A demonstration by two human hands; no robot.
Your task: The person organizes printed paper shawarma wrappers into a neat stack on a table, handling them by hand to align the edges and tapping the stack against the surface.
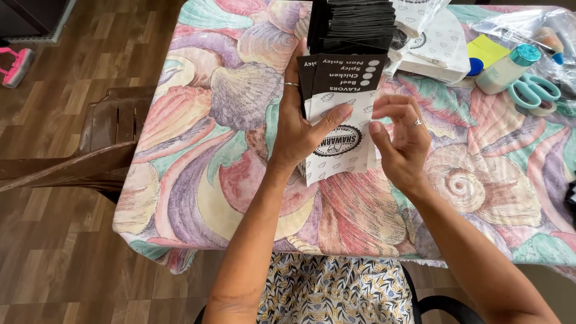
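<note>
I see the left hand [298,129] gripping a small stack of black-and-white paper sleeves [339,135] above the table's middle, thumb pressed across the front, fingers curled behind. Right hand [403,141] pinches the stack's right edge between thumb and fingertips. At the far edge: black sleeve pile [351,24]. Far right corner: teal scissors [534,91], glue bottle [507,69].

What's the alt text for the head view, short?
A person's left hand holds a small stack of black-and-white paper sleeves above a shell-patterned tablecloth, while the right hand pinches the stack's right edge. More sleeves, teal scissors and a glue bottle lie beyond.
</note>
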